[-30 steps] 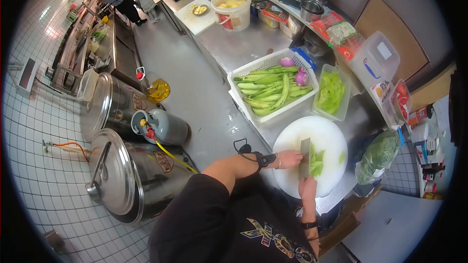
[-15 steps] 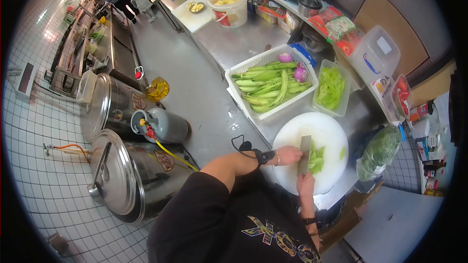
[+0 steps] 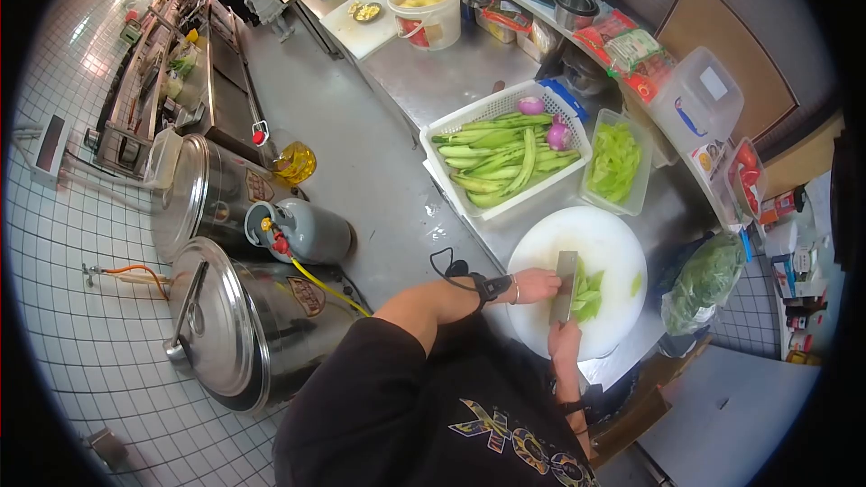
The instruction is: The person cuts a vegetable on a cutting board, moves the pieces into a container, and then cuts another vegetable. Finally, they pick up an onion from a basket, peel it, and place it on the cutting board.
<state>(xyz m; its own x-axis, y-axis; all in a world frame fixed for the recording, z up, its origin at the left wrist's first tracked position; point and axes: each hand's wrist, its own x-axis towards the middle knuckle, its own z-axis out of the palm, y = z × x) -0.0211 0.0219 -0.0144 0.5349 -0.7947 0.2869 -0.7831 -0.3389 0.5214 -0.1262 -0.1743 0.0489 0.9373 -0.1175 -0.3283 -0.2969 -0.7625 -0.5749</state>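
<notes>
1. Both hands work at the counter's near edge: left hand [image 3: 538, 285] steadies the green vegetable [image 3: 587, 294]; right hand [image 3: 566, 344] grips the cleaver [image 3: 566, 285].
2. Round cutting board [image 3: 603, 243] carries them.
3. Slicing looks midway; next cut needs fingers clear.

Bright, sharp; fisheye-warped, dark corners

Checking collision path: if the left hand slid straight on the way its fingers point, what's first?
The left hand points across the round white cutting board at the steel cleaver blade, seemingly touching it already; cut green vegetable pieces lie just beyond.
</notes>
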